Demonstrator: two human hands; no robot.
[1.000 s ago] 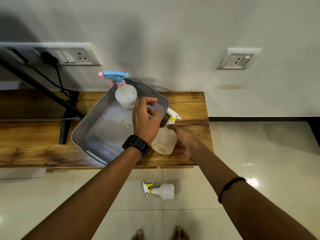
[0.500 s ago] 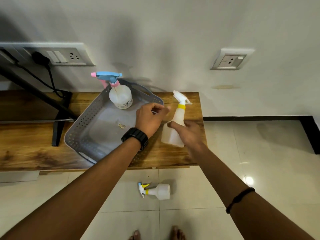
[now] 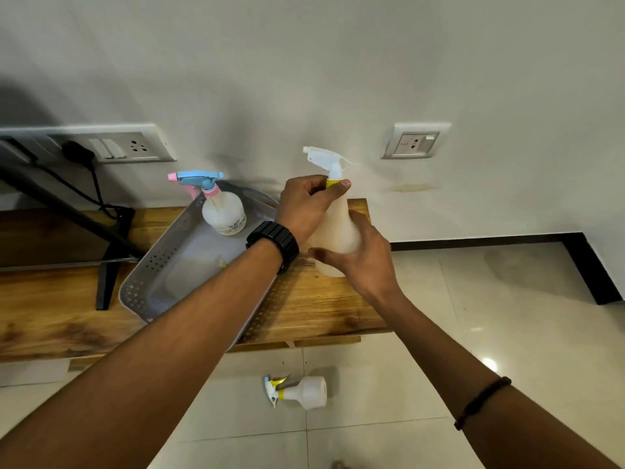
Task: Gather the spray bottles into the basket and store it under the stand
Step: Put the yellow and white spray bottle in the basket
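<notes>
Three bottles: one in the basket, one in the hands, one on the floor.
Landmark: the wooden stand (image 3: pixel 321 309) against the wall; every place below is told from it.
Basket (image 3: pixel 176 265): grey and perforated, lying slantwise on the stand's top, its near corner at the front edge.
Blue-topped bottle (image 3: pixel 223 211): upright in the basket's far corner, near the wall, already gathered.
White bottle (image 3: pixel 338 228): held upright above the stand's right end, just beside the basket's right rim, nozzle pointing left.
Left hand (image 3: pixel 304 208): fingers curled around the neck at the yellow collar, thumb pressed across the front; probably taking the bottle over or steadying the top.
Right hand (image 3: pixel 365 258): wrapped around the lower body from the right, carrying the weight from beneath.
Why two hands: likely a handover, so the left, nearer the basket, can set it in.
Small bottle (image 3: pixel 301 392): lying on its side on the floor tiles just before the stand, not yet picked up.
Progress: judged about a third; storing under the stand is not yet begun.
</notes>
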